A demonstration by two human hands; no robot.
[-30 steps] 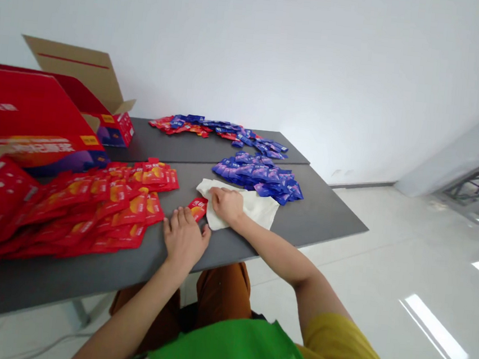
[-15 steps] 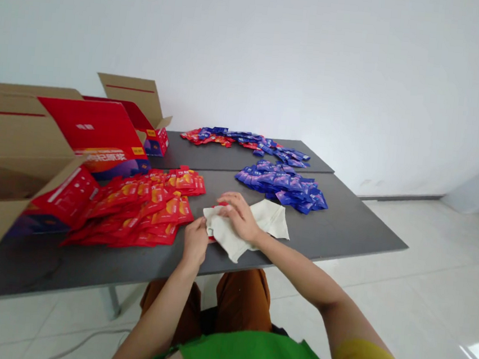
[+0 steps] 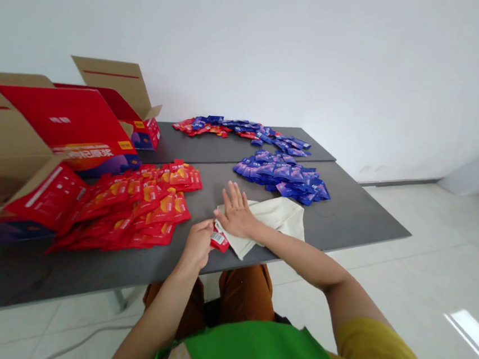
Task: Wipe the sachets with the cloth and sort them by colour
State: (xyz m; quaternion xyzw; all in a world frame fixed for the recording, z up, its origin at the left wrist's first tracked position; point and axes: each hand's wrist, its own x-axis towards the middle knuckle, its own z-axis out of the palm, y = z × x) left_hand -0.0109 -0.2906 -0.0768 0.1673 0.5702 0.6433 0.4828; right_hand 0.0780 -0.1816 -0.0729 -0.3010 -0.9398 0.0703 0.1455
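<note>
A red sachet [image 3: 220, 241] lies near the table's front edge, and a white label with dark lines shows on it. My left hand [image 3: 197, 244] is closed at its left side, thumb and fingers pinching the sachet's edge. Spread flat, my right hand [image 3: 236, 214] presses on a cream cloth [image 3: 286, 214]. The cloth covers the sachet's upper right part, so that part is hidden. To the left of my left hand is a large overlapping pile of red sachets [image 3: 152, 208]. A pile of blue sachets [image 3: 284, 175] lies beyond the cloth.
Open red cardboard boxes, a near one [image 3: 73, 124] and a far one [image 3: 144, 133], stand on the left of the dark table [image 3: 358, 219]. Mixed red and blue sachets [image 3: 242, 128] form a curved row at the back, before the white wall [image 3: 319, 52].
My right hand has flattened and spread its fingers on the cloth, which now reaches farther right. More of the red sachet shows beside my left hand. The view has shifted slightly.
</note>
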